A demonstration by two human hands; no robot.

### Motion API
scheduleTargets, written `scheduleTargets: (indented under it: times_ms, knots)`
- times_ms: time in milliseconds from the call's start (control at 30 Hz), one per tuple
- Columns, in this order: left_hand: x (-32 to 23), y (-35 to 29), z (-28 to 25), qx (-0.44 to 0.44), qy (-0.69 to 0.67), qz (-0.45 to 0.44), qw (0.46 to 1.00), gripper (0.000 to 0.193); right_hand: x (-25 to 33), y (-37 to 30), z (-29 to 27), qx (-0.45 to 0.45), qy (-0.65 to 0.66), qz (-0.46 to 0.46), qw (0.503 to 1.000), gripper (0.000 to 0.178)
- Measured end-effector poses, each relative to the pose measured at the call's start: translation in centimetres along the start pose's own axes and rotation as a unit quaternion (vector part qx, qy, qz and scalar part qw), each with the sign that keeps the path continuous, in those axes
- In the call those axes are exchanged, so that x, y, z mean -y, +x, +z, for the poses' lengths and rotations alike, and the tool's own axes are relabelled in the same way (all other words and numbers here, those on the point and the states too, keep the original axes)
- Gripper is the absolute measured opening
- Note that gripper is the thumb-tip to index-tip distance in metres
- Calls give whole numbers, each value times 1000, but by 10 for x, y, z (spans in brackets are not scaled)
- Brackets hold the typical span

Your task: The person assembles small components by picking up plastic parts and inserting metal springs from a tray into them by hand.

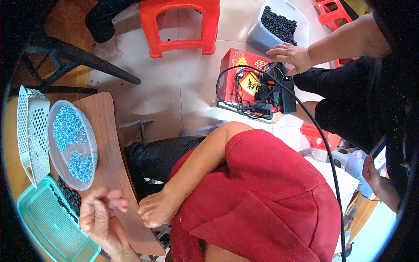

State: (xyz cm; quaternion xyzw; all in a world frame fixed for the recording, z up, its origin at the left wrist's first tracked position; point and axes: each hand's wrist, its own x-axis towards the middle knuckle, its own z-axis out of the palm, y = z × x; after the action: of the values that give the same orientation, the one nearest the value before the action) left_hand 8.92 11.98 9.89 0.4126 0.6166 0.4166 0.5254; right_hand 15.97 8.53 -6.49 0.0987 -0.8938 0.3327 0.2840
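Red cloth forms the seated person's top (266, 192), nearest the camera. The right hand (157, 208) is curled at the near edge of the brown worktop (106, 153); its grip is hidden, so whether it holds anything cannot be told. The left hand (98, 220) is raised above the worktop, fingers bent and partly spread, with nothing visible between them.

Just beyond the left hand lies a clear oval tray (64, 169) containing shiny blue beads in two heaps, a larger upper one (66, 125) and a smaller lower one (81, 166). Next to it stands a white perforated basket (37, 137). A turquoise mesh-bottomed basket (56, 231) lies beside small black pieces (69, 198).

Farther off, on the floor side, a red carton (228, 78) bears large printed characters and a yellow emblem, partly covered by tangled black cables (240, 98). A co-worker's hand (290, 56) extends above it, fingers spread. Behind, a translucent bin (256, 36) holds a mass of black pieces (279, 26); a red stool (209, 28) stands to its left.
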Motion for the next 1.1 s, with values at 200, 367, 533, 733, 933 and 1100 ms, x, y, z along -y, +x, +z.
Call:
scheduleTargets:
  times_ms: [200, 367, 533, 733, 933, 1100]
  knots:
    - [-62, 43, 65, 397, -280, -2, 874, 70, 7, -8, 4, -60, -18, -6, 998, 22]
    - [-63, 58, 106, 494, -262, 153, 815, 74, 1, -17, 1, -6, -6, 21, 1000, 22]
    - [-68, 59, 120, 489, -255, 126, 825, 71, -4, -10, 6, -34, -2, 10, 999, 20]
    - [-68, 59, 136, 484, -249, 94, 834, 69, -4, -12, 12, -71, 46, 19, 996, 18]
    - [-64, 58, 160, 493, -237, 59, 835, 66, -6, -19, 1, -100, 43, 63, 992, 19]
    - [-38, 28, 172, 289, -105, -70, 949, 59, -9, -67, -27, -137, 59, 94, 984, 19]
